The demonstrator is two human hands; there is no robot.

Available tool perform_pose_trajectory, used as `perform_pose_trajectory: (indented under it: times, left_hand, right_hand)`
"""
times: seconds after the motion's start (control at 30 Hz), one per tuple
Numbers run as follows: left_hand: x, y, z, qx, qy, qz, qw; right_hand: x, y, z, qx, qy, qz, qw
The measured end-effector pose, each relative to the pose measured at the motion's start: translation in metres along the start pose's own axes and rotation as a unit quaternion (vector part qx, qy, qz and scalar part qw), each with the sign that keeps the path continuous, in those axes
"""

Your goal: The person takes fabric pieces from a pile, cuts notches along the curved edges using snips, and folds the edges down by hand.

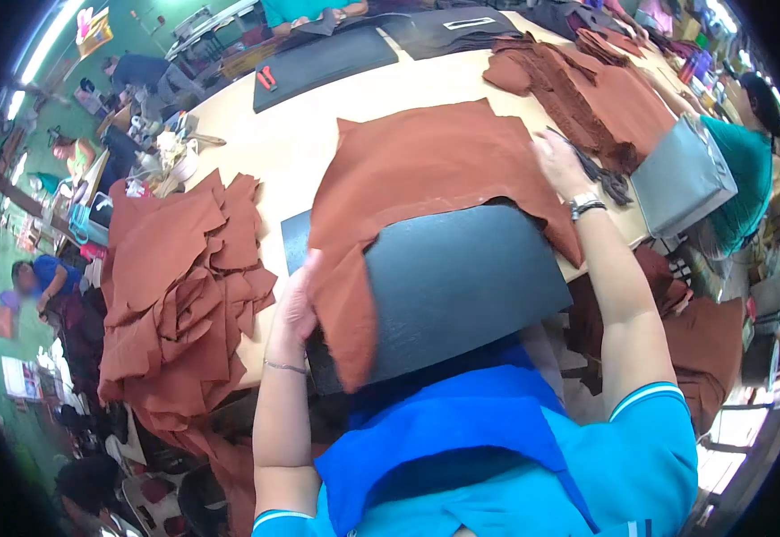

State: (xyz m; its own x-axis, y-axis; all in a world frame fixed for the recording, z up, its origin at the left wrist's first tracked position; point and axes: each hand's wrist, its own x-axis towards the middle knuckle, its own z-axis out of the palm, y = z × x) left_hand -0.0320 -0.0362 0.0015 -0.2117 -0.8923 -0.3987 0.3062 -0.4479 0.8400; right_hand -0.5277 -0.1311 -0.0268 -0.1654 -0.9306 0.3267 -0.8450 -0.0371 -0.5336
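Observation:
A rust-brown cut cloth piece [435,157] lies partly on the pale table and partly over a dark, smooth board [462,277] in front of me. Its near edge curves inward, with a long flap hanging down at each side. My left hand [295,302] is closed at the left edge of this piece, beside the left flap; some of its fingers are hidden. At the upper right edge of the cloth rests my right hand [558,166], fingers stretched out. Dark, narrow scraps [607,179] lie just right of that hand.
Left of the board, a loose pile of rust-brown cloth pieces [175,286] hangs over the table edge. More brown cloth [578,98] is heaped at the far right. A red tool [267,79] lies on a dark stack [327,67]. A co-worker [744,170] sits at right beside a grey box [684,177].

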Motion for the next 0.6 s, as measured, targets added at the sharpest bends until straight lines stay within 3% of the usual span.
perform_pose_trajectory:
  times: [0.03,0.07,0.1,0.2,0.3,0.4,0.47,0.5,0.53,0.6]
  left_hand:
    - [0.002,-0.002,0.001,0.048,-0.026,-0.018,0.998]
    - [0.006,-0.008,0.001,0.092,-0.022,-0.021,0.995]
    - [0.010,-0.013,0.001,0.089,-0.019,-0.021,0.996]
    - [0.021,-0.028,0.009,-0.031,-0.020,0.016,0.999]
    - [0.028,-0.035,0.019,-0.144,-0.026,0.010,0.989]
    - [0.031,-0.031,0.027,-0.141,-0.053,-0.006,0.989]
    - [0.035,-0.028,0.032,-0.116,-0.066,-0.005,0.991]
    - [0.037,-0.027,0.036,-0.108,-0.059,-0.004,0.992]
    - [0.042,-0.031,0.036,-0.096,-0.057,0.007,0.994]
    - [0.044,-0.035,0.035,-0.094,-0.046,0.003,0.995]
  right_hand:
    - [-0.004,0.050,0.006,-0.144,0.076,-0.034,0.986]
    - [-0.017,0.055,0.000,-0.288,0.054,0.050,0.955]
    - [-0.032,0.040,-0.013,-0.297,0.025,0.089,0.950]
    - [-0.046,0.071,-0.013,-0.329,0.033,-0.036,0.943]
    - [-0.059,0.082,-0.015,-0.177,0.075,-0.052,0.980]
    - [-0.062,0.076,-0.030,-0.159,0.060,-0.039,0.985]
    - [-0.051,0.098,-0.028,-0.220,0.059,-0.052,0.972]
    - [-0.045,0.080,-0.033,-0.246,0.021,0.010,0.969]
    - [-0.034,0.096,-0.030,-0.222,0.033,0.000,0.975]
    - [-0.017,0.113,-0.029,-0.009,0.077,0.115,0.990]
